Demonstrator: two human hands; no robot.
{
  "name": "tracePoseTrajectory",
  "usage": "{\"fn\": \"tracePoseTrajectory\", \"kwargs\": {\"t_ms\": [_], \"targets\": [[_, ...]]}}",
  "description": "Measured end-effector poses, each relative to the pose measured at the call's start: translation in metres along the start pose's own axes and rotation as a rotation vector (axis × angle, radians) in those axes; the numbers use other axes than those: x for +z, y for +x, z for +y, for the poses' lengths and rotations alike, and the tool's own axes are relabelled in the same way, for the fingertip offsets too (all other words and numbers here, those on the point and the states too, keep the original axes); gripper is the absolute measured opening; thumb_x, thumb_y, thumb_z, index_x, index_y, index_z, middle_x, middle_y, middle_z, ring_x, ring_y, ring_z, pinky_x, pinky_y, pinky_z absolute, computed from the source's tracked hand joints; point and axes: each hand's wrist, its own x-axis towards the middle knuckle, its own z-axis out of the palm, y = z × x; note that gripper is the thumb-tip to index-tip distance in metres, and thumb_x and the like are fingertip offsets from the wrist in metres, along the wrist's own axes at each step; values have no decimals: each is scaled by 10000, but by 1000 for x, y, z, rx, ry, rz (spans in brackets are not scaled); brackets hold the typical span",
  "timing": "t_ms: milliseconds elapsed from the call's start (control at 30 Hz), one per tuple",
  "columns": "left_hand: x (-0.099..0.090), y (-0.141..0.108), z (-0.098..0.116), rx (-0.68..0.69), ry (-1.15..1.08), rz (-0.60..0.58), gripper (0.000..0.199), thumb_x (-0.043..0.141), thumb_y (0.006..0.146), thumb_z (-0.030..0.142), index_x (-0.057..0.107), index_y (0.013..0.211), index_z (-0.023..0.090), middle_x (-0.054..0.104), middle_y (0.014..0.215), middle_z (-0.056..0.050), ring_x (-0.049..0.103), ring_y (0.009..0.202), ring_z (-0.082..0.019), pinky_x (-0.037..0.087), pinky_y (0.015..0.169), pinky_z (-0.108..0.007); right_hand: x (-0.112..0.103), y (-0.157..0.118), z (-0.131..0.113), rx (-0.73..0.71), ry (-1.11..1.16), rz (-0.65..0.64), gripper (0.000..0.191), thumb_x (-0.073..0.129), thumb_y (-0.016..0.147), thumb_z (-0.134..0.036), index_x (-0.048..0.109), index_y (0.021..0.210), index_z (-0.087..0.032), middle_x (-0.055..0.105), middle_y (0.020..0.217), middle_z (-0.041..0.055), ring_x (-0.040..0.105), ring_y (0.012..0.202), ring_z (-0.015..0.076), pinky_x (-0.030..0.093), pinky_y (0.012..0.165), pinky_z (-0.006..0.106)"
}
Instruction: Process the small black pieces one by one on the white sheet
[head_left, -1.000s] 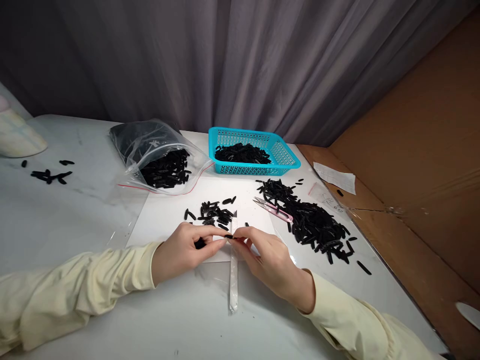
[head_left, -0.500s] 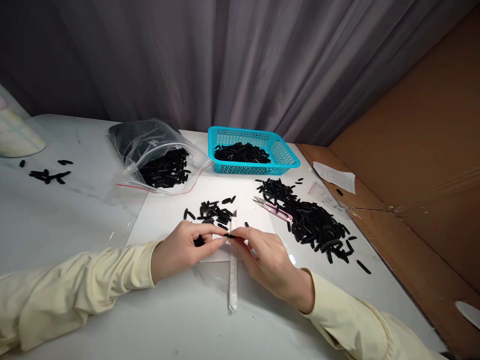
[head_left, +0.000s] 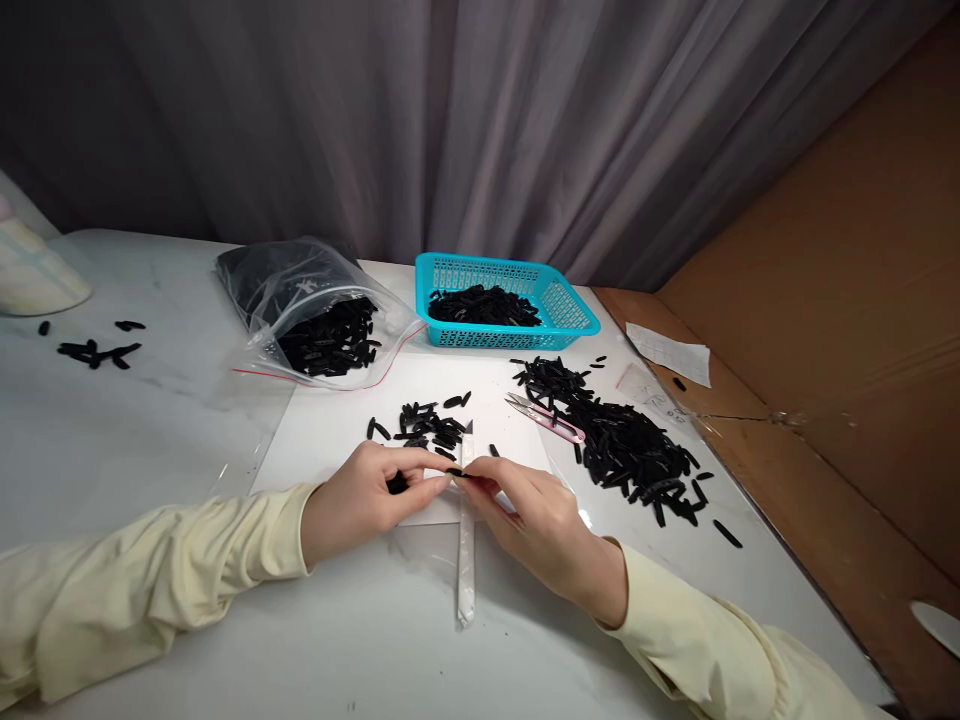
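Note:
Between the fingertips of both hands is a small black elongated piece [head_left: 454,472], pinched from either side. My left hand [head_left: 379,490] is closed on its left end with thumb and forefinger. From the right, my right hand [head_left: 529,505] grips the other end, its remaining fingers curled and partly hidden. Beneath the hands lies a narrow white-handled knife [head_left: 466,570], its dark blade tip pointing away from me. A small heap of similar black pieces [head_left: 427,425] rests on the white sheet [head_left: 315,440] just beyond my fingers.
A turquoise basket [head_left: 502,338] holding black pieces stands at the back. Left of it lies an open zip bag [head_left: 390,310] with more pieces. Pink-handled thread snips [head_left: 555,422] touch a large black pile [head_left: 637,450] at right. Several pieces [head_left: 97,353] lie far left.
Both hands stay in nearly the same place, still pinching the black piece. It shows slightly further left, and the right fingertips have shifted a little. Nothing else has visibly moved.

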Motion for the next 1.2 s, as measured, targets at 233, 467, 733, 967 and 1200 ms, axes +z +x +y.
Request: {"fn": "tracePoseTrajectory", "kwargs": {"t_ms": [233,467,733,967,1200], "targets": [[0,0,2,-45,-25,16,326,498,804,298,717,919,85,575,588,-8,400,493,-85,327,460,-197,-2,1,-4,12,-1,48,58,501,885,-136,552,880,-163,632,651,6,573,529,107,466,494,216],[-1,0,1,-42,-14,29,318,511,804,308,720,906,90,602,594,-20,410,489,-87,324,442,-196,-2,1,-5,4,24,82,63,515,871,-118,562,883,-159,628,650,-2,578,529,102,480,506,212],[0,1,1,9,-61,17,270,508,802,269,718,880,117,540,547,18,379,481,-82,336,466,-200,-2,1,-4,-11,32,42,98,499,881,-110,565,939,-152,638,677,9,592,563,119,483,518,233],[-1,7,3,-207,-254,-81,400,542,793,355,634,1078,91,306,461,90,260,421,-70,226,406,-197,-14,9,14,-179,-181,-88,305,381,893,-35,508,1170,-60,633,872,129,602,760,183,507,585,271],[-9,19,-2,-377,-644,-190,369,524,814,473,613,876,121,255,434,112,97,353,-33,68,335,-174,-32,125,72,-13,-533,-85,257,404,926,-145,577,1114,-117,623,936,122,582,828,213,478,663,305]]}}
